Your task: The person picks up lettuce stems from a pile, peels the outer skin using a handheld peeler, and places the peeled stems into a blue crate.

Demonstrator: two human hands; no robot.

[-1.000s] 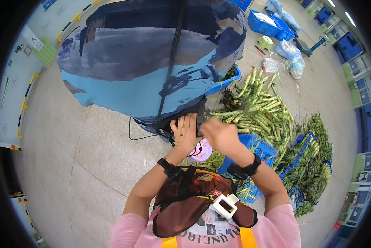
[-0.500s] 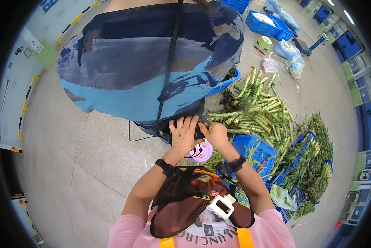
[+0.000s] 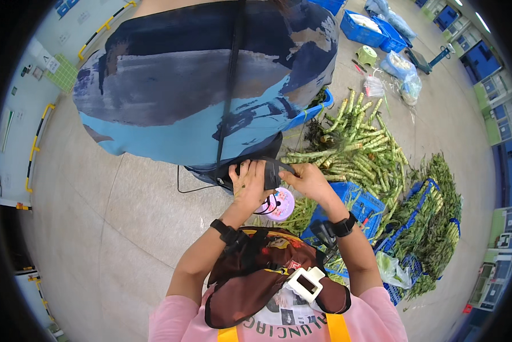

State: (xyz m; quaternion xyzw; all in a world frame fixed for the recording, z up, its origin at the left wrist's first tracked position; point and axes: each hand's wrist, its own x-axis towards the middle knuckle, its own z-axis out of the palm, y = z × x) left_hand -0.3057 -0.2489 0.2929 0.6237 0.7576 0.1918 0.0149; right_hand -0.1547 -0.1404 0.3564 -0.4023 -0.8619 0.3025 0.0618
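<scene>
We see two hands at dark pouch point(image 3: 273, 171) hanging at waist of second person in blue patterned shirt point(image 3: 199, 85). Left hand point(image 3: 249, 183) clasps pouch's left side; right hand point(image 3: 308, 179) pinches its right edge. One purple spool point(image 3: 280, 204) just below. One pile of green stalks point(image 3: 358, 154) on floor at right, near blue crates point(image 3: 358, 202).

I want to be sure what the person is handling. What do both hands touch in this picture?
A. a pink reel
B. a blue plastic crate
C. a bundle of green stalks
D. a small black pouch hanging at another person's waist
D: the left hand and the right hand both rest on the black pouch at the other person's blue top, above the green stalks.
</scene>
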